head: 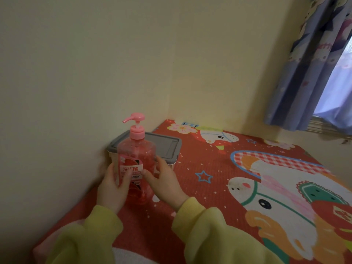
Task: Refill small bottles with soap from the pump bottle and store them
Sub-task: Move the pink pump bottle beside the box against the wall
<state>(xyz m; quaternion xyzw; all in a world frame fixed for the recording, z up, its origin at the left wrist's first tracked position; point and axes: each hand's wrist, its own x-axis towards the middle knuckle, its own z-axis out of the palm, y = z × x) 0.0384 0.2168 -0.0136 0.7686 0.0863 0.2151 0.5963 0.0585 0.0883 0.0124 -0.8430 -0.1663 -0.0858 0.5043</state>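
Note:
A clear pump bottle (137, 159) of pink-red soap with a pink pump head stands upright on the red cartoon-print tablecloth (219, 187), near the wall. My left hand (112, 187) wraps its left side, thumb across the label. Fingers of my right hand (163, 181) touch the bottle's right side and lower front. Both sleeves are yellow-green. Right behind the bottle sits a storage box with a grey clip-on lid (163, 145), closed. No small bottles are in view.
The cream wall runs close along the left and meets another wall at the back corner. A blue patterned curtain (312, 63) hangs over a window at the upper right. The tablecloth spreads wide to the right of the bottle.

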